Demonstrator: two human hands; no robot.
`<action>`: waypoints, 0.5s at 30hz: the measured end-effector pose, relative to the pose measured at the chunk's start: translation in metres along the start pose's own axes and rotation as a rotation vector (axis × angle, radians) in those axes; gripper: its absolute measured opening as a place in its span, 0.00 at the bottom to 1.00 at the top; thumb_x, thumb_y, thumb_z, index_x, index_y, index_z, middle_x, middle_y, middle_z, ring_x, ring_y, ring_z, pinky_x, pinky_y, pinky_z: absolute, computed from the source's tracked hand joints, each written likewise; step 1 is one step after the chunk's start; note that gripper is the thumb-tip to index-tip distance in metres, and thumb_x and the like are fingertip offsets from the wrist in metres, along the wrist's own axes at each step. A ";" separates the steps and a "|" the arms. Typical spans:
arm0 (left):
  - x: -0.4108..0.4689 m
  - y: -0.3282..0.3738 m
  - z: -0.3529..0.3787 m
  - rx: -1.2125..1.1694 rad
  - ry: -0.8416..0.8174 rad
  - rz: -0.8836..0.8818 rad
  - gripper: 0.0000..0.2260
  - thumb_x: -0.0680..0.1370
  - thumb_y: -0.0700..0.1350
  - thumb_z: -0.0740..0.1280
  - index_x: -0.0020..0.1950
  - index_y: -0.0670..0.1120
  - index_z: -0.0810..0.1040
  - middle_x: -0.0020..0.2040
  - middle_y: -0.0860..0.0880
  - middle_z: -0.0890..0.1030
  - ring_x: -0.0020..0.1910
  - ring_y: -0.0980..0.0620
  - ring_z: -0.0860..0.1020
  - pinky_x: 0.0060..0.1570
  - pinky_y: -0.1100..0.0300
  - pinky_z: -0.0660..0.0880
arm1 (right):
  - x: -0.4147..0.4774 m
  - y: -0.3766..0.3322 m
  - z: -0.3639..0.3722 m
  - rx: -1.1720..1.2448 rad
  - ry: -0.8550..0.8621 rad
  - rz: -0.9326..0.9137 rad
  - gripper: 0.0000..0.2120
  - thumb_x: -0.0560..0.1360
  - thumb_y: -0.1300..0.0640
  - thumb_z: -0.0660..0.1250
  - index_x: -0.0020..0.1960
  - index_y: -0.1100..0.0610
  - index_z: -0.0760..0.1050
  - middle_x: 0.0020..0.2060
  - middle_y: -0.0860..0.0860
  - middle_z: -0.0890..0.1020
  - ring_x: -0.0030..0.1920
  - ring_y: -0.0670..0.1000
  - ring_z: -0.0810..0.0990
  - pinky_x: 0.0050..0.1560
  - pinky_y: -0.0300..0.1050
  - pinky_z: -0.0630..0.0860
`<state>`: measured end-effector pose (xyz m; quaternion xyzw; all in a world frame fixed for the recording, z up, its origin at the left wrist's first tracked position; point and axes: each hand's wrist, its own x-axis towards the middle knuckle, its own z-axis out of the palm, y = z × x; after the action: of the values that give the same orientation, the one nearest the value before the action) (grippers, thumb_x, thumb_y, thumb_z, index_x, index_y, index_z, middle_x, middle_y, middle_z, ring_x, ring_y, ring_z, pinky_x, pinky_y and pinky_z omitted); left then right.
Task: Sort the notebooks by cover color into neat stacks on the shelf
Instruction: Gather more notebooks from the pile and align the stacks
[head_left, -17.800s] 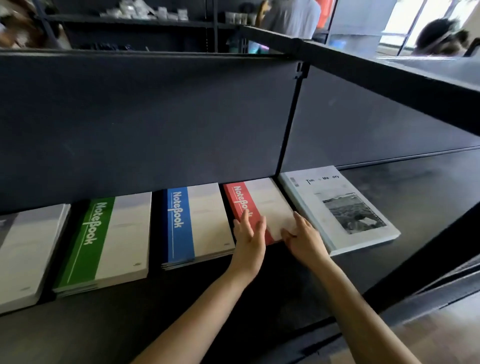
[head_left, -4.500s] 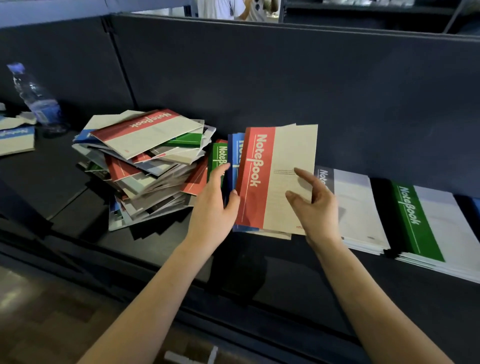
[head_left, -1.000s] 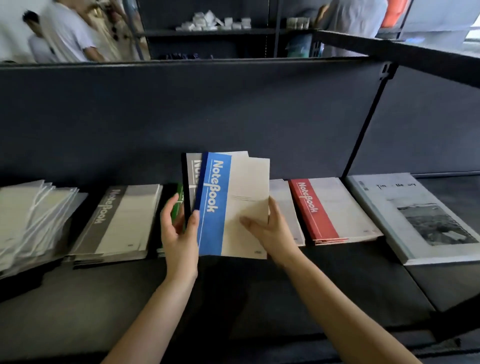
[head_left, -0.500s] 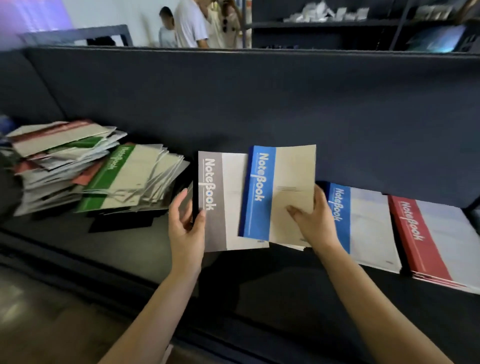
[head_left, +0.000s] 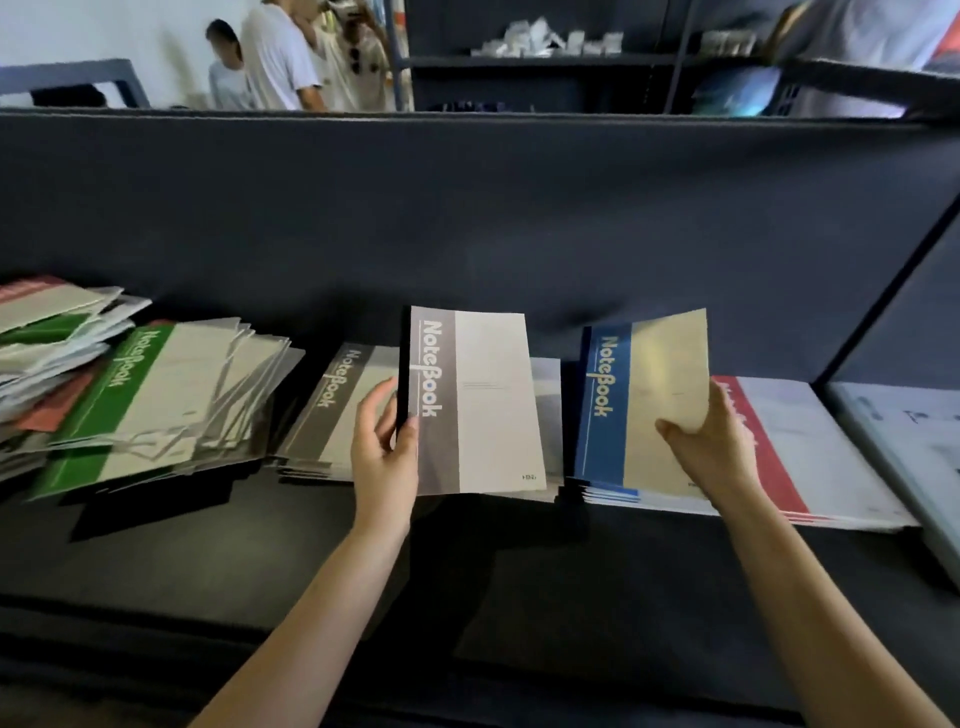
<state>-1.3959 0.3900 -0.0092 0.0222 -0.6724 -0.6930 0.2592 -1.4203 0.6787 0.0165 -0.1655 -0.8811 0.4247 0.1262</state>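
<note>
Two notebooks up, one per hand: the left hand pinches a grey notebook by its spine, thumb on the cover, above the shelf; the right hand grips a blue notebook by its lower corner, just over the blue stack. Lying flat: one grey stack, one red stack, one untidy mixed heap far left

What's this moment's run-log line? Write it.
left hand: grips grey notebook | right hand: grips blue notebook over blue stack
</note>
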 end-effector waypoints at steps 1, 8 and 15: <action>0.000 -0.001 0.004 -0.005 -0.012 -0.008 0.18 0.79 0.35 0.65 0.60 0.58 0.72 0.61 0.63 0.74 0.61 0.67 0.73 0.56 0.73 0.70 | -0.001 0.004 -0.002 -0.064 0.023 -0.004 0.30 0.74 0.61 0.69 0.72 0.58 0.61 0.58 0.58 0.77 0.54 0.62 0.76 0.45 0.47 0.73; -0.003 -0.002 0.011 0.020 -0.091 -0.037 0.16 0.79 0.36 0.64 0.63 0.53 0.71 0.58 0.66 0.73 0.57 0.72 0.73 0.54 0.76 0.70 | -0.001 0.022 0.002 -0.569 -0.086 0.013 0.30 0.77 0.49 0.66 0.75 0.53 0.60 0.75 0.55 0.60 0.73 0.63 0.57 0.71 0.64 0.57; 0.002 0.000 -0.004 0.032 -0.046 -0.056 0.17 0.78 0.36 0.65 0.64 0.51 0.71 0.59 0.65 0.73 0.59 0.67 0.73 0.53 0.76 0.70 | -0.023 -0.018 0.027 -0.202 -0.017 -0.271 0.23 0.78 0.53 0.65 0.71 0.56 0.68 0.73 0.53 0.65 0.70 0.56 0.67 0.70 0.47 0.62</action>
<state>-1.3963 0.3854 -0.0093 0.0293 -0.6883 -0.6895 0.2236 -1.4125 0.6400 0.0130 -0.0535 -0.9345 0.3144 0.1578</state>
